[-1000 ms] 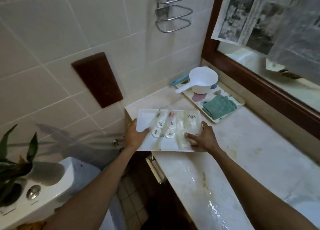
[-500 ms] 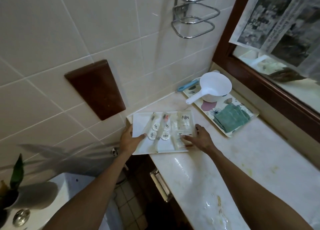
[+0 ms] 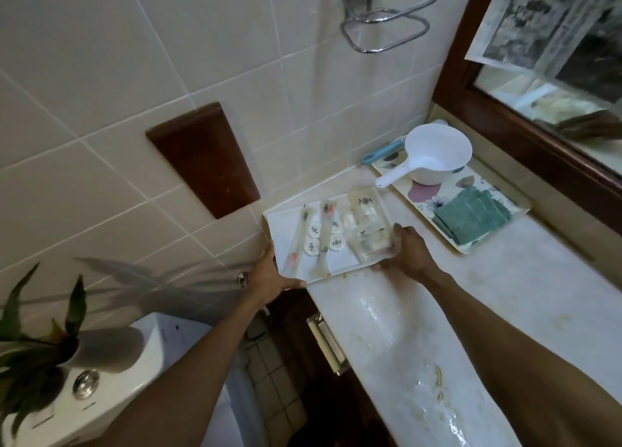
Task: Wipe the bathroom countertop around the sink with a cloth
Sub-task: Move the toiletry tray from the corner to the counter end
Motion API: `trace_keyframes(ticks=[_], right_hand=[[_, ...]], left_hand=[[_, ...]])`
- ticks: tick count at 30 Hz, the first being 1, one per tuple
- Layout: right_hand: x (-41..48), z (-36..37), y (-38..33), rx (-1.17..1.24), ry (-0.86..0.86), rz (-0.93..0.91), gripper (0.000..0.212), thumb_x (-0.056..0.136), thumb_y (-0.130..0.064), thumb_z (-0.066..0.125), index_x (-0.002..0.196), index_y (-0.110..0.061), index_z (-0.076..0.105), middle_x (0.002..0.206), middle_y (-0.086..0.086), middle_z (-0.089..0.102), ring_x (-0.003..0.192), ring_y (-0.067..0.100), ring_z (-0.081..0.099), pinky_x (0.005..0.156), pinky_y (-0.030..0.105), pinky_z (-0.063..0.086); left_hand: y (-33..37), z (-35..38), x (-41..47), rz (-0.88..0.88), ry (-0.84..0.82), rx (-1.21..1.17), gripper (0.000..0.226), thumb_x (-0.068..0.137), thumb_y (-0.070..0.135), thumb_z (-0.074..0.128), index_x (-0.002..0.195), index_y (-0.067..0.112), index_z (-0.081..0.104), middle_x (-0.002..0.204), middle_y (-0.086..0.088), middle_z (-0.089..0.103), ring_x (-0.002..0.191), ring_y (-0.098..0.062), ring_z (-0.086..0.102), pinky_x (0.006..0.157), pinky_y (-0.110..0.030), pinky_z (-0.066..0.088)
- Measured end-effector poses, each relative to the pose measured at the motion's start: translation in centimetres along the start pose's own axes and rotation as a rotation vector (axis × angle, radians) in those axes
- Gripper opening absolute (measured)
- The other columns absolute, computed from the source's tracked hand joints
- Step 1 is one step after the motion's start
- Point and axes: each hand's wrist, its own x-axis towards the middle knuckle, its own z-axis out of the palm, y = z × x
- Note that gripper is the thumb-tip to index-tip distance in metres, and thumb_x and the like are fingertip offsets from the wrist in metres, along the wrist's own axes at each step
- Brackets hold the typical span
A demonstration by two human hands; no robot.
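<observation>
Both hands are on the white tray (image 3: 340,264) of toiletries at the counter's (image 3: 505,298) far left end, by the tiled wall. The left hand (image 3: 269,278) grips the tray's near-left corner, thumb along the front edge; the right hand (image 3: 409,253) clamps the tray's right side, fingers against the clear packets (image 3: 368,224) lying on it. The tray's left part juts past the counter's end. Whether it rests on the stone or is lifted just clear cannot be told.

The step in hand looks like clearing — moving the tray so the surface under it can be wiped. No wiping is under way: the cloth (image 3: 471,216), green and folded, lies on the flowered tray (image 3: 464,248) near the mirror frame, beside the white scoop (image 3: 434,153), well apart from both hands. The counter shows wet patches and yellowish stains along its front; the sink itself is not in view.

Next, the tray needs a steady, level carry — the loose tubes and round caps could slide off — then one hand must free itself to reach for the cloth.
</observation>
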Motion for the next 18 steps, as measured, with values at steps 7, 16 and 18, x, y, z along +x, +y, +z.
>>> trace_keyframes(ticks=[7, 16, 18], right_hand=[[2.5, -0.1, 0.0, 0.236, 0.160, 0.049, 0.059, 0.041, -0.032, 0.091, 0.079, -0.008, 0.053, 0.086, 0.013, 0.064, 0.075, 0.024, 0.061, 0.056, 0.034, 0.046], [7.7, 2.7, 3.1, 0.363, 0.162, 0.077, 0.072, 0.033, -0.050, 0.092, 0.086, -0.017, 0.056, 0.090, 0.007, 0.069, 0.085, 0.023, 0.070, 0.070, 0.045, 0.060], [7.1, 2.3, 1.9, 0.325, 0.189, 0.071, 0.066, 0.041, -0.049, 0.088, 0.090, -0.018, 0.058, 0.094, 0.008, 0.068, 0.088, 0.027, 0.068, 0.075, 0.047, 0.058]], left_hand=[[0.2, 1.8, 1.4, -0.053, 0.091, 0.090, 0.145, 0.039, 0.053, 0.098, 0.159, 0.021, 0.022, 0.161, 0.001, 0.032, 0.144, -0.026, 0.040, 0.111, -0.051, 0.045], [2.4, 2.7, 1.6, -0.110, 0.165, 0.206, 0.121, 0.061, 0.043, 0.095, 0.156, 0.013, 0.026, 0.155, -0.008, 0.037, 0.138, -0.032, 0.045, 0.105, -0.050, 0.051], [2.4, 2.9, 1.7, -0.118, 0.173, 0.229, 0.121, 0.062, 0.046, 0.094, 0.157, 0.014, 0.026, 0.155, -0.007, 0.037, 0.138, -0.033, 0.046, 0.104, -0.051, 0.052]])
